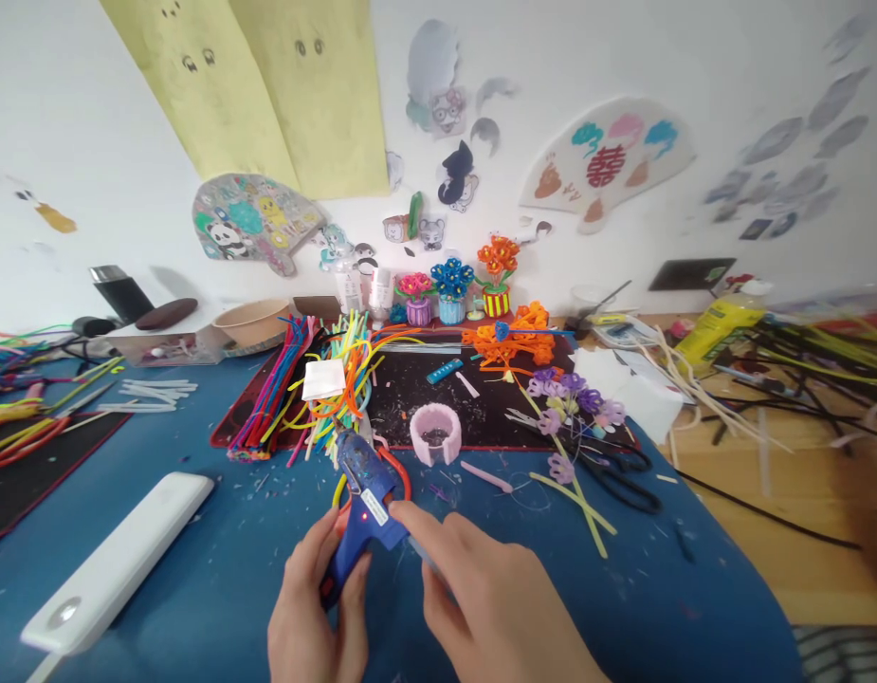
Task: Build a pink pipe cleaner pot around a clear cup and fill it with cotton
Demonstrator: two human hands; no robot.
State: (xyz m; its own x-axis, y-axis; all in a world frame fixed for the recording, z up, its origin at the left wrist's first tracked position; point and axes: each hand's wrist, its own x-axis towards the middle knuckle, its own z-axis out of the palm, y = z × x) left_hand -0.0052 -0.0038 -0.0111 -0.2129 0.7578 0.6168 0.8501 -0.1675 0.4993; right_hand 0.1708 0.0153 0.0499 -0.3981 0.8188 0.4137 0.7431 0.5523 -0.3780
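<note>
My left hand [317, 602] is wrapped round the handle of a blue hot glue gun [371, 507], whose small red light is lit. The gun's nozzle end points up and away from me. At its back end, my right hand [487, 593] closes on a pale translucent glue stick [418, 548], with the index fingertip against the gun's body. Just beyond the gun stands a pink fuzzy ring-shaped piece [436, 434] with a gap at its front. A short pink strip [486, 476] lies near it on the blue table.
Bundled coloured pipe cleaners [288, 379] lie behind the gun, a white square pad [324, 379] on top. Purple flowers [562, 398] and black-handled scissors [623, 470] lie right. Left are a white power strip-like bar [125, 560] and white sticks [150, 394]. Potted craft flowers [452, 289] line the wall.
</note>
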